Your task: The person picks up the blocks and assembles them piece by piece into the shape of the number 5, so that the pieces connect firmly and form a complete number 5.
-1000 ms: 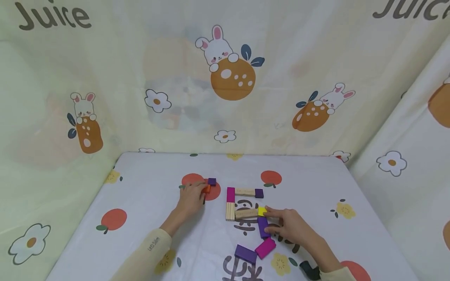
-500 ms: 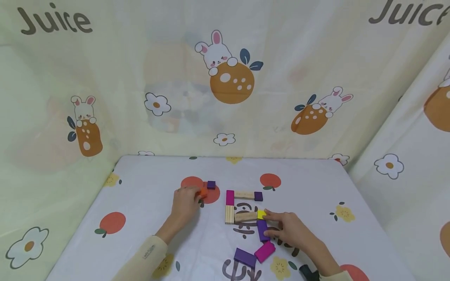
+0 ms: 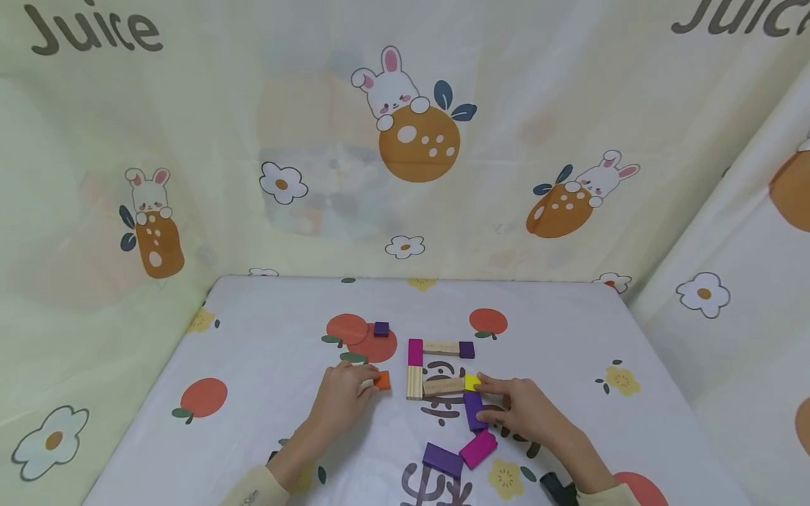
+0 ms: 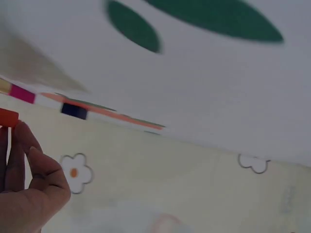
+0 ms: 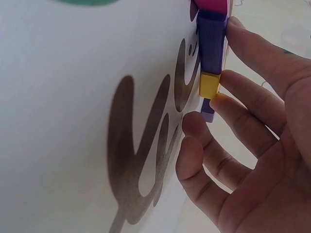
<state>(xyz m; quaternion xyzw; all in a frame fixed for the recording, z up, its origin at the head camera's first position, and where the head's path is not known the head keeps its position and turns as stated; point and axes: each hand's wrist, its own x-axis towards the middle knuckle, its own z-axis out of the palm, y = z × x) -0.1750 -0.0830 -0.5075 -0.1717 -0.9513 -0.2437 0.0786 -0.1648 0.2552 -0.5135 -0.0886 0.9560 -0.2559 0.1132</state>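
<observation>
My left hand pinches a small orange block between thumb and fingers, left of the block arrangement. In the left wrist view the orange block sits at the fingertips. The fingers of my right hand touch a yellow block, while its thumb lies against the side of a purple block. The right wrist view shows these fingers fairly straight along the row, beside the yellow block. A natural wood block joins the yellow block to an upright-running striped wood block.
A magenta block, another wood block and a dark purple cube continue the shape at the back. One more purple cube stands apart, back left. Nearer lie a pink block and a long purple block.
My left hand has carried the orange block from beside the lone purple cube toward me and slightly right. My right hand stays in place against the yellow and purple blocks.
</observation>
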